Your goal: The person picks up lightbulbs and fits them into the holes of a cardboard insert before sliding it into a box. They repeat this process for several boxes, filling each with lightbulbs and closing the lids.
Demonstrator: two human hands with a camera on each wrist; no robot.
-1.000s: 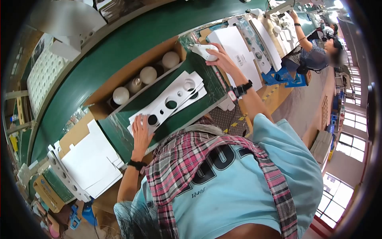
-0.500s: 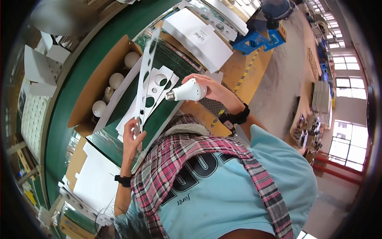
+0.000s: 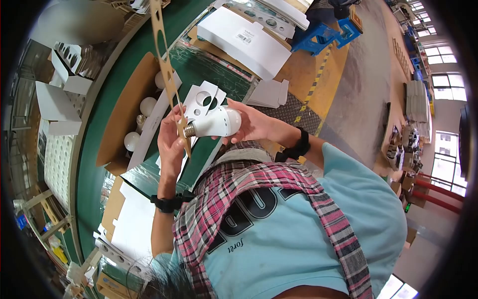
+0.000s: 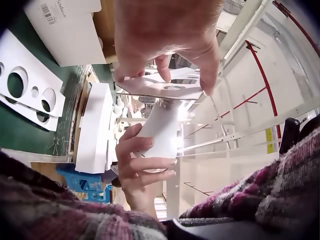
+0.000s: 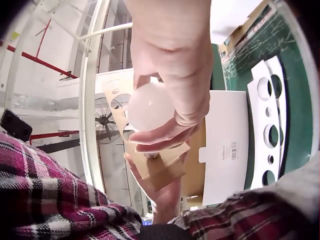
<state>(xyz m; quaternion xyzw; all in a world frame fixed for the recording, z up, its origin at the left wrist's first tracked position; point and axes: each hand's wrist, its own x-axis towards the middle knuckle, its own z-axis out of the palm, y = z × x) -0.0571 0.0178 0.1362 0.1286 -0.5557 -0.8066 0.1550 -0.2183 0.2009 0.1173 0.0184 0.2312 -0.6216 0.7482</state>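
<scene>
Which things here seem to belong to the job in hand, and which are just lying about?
In the job:
- bulb, in the right hand
- punched strip, in the left hand
- probably the carton of bulbs and loose punched cards

Apparently just about:
- white barcoded box
- blue stool

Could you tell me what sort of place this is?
Probably a factory packing area: light bulbs sit in a long box, punched cards lie beside it, and striped tape marks the floor.
</scene>
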